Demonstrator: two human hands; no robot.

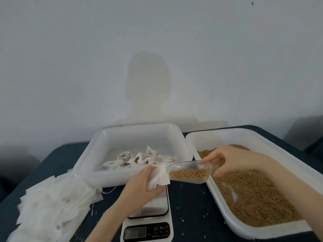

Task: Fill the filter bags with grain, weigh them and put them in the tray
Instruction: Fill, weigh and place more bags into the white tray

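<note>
- Filter bag [158,178] was thin, limp and light, so you'd best pinch it at the mouth rim; it hung over the scale [148,217] at the desk's near edge
- Your left hand [141,183] had its fingers curled round the bag, holding the mouth toward the scoop
- Your right hand [225,160] pinched the clear scoop [189,172] by its handle, fingers partly curled; grain [187,173] inside was loose and spilled easily
- Filled bags [139,158] lay in the tray [90,165] at the far edge
</note>
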